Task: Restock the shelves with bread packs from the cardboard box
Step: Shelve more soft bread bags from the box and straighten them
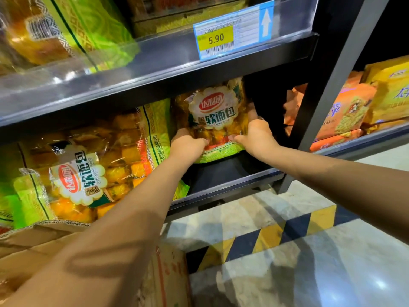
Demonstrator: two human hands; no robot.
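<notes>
A bread pack, clear wrap with yellow-green edges and a white label, stands upright at the right end of the lower shelf. My left hand grips its lower left corner. My right hand holds its lower right side, fingers wrapped behind it. More bread packs lie tilted to the left on the same shelf. The cardboard box sits at the lower left under my left forearm, its flaps open; its inside is hidden.
The upper shelf carries more bread packs and a 5.90 price tag. A dark upright post divides this bay from orange snack packs at right. A yellow-and-blue striped kerb runs below on the pale floor.
</notes>
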